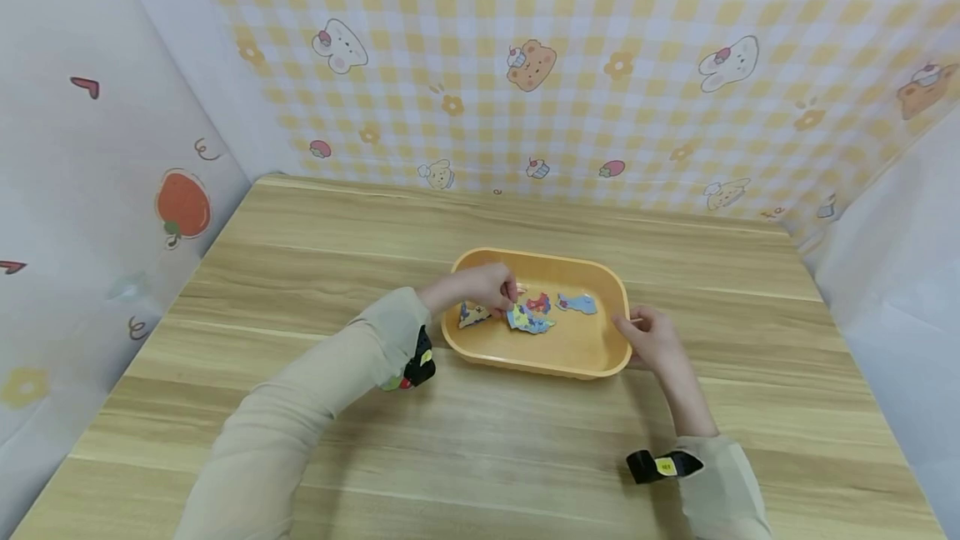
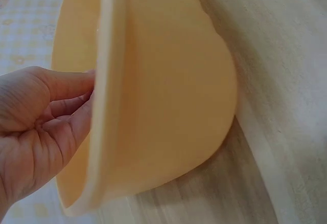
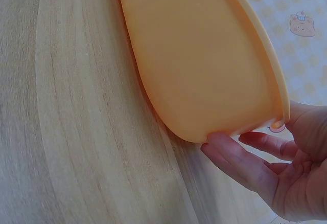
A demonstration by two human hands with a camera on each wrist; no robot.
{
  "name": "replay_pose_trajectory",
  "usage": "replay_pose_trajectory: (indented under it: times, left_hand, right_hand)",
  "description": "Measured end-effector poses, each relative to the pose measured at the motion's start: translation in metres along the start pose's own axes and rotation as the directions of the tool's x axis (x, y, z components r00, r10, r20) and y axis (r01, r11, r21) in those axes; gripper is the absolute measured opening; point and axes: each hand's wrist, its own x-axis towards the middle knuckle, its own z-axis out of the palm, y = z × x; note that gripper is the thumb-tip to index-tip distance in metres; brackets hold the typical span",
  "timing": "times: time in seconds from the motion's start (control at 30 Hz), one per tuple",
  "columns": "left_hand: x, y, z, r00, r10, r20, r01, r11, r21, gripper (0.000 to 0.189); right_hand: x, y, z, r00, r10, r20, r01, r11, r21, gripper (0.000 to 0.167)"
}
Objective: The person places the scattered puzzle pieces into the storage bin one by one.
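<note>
An orange-yellow plastic tray [image 1: 540, 361] with rounded corners stands on the table, holding several small printed cut-out pieces. My left hand [image 1: 487, 286] reaches over its left side and pinches the upper left of a blue-and-yellow cut-out piece [image 1: 528, 320]. In the left wrist view, the rim hides the fingertips of that hand [image 2: 41, 116]. My right hand [image 1: 651, 336] grips the tray's right end, thumb at the rim and fingers against the outer wall, as the right wrist view shows [image 3: 276, 168].
Inside the tray are a light blue piece [image 1: 577, 304] at right, a red piece [image 1: 538, 303] in the middle and a yellowish piece [image 1: 472, 316] at left. The wooden table [image 1: 480, 457] meets a yellow checked cloth [image 1: 465, 140] behind and white cloth at both sides.
</note>
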Motion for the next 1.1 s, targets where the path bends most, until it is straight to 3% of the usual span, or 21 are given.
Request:
replay_pose_trajectory:
  times: [0.47,0.83,1.1]
  left_hand:
    - [0.0013,0.0015,0.0081,0.999,-0.040,-0.005,0.040,0.998,0.049,0.011]
    - [-0.0018,-0.0006,0.0000,0.999,0.032,-0.015,-0.031,0.995,0.098,0.018]
    - [-0.0068,-0.0019,-0.0009,0.999,0.049,-0.008,-0.048,0.994,0.097,0.019]
  right_hand:
    - [-0.0004,0.0004,0.0012,1.000,-0.017,-0.011,0.017,1.000,-0.017,0.041]
    - [0.0002,0.0008,0.0000,1.000,-0.029,-0.008,0.029,0.999,-0.013,0.039]
    - [0.0002,0.0015,0.0009,1.000,-0.025,-0.012,0.025,0.999,-0.030,0.041]
